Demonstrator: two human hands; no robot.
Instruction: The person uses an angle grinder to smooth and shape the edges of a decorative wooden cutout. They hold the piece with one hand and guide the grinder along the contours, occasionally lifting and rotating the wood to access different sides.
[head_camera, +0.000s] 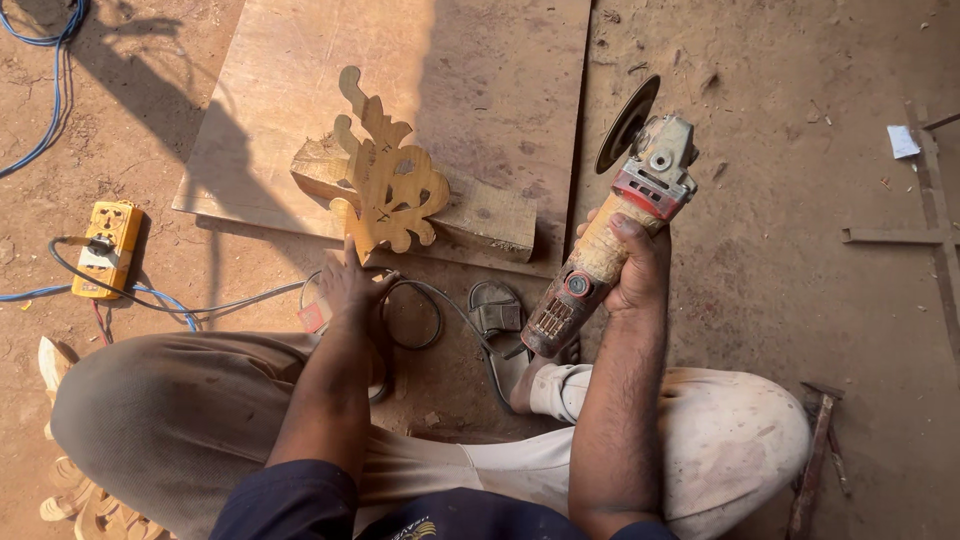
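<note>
Right hand (632, 262) grips angle grinder (610, 235), disc end pointing up-right.

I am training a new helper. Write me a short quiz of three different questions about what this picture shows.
1. True or false: the right hand holds the angle grinder with its disc lifted off the wood.
2. Multiple choice: the left hand touches A) the yellow socket box, B) the carved wooden ornament, C) the hammer.
3. Fill in: the ornament leans on a wooden ____ lying on the plywood board.

Key: 1 true; 2 B; 3 block.
</note>
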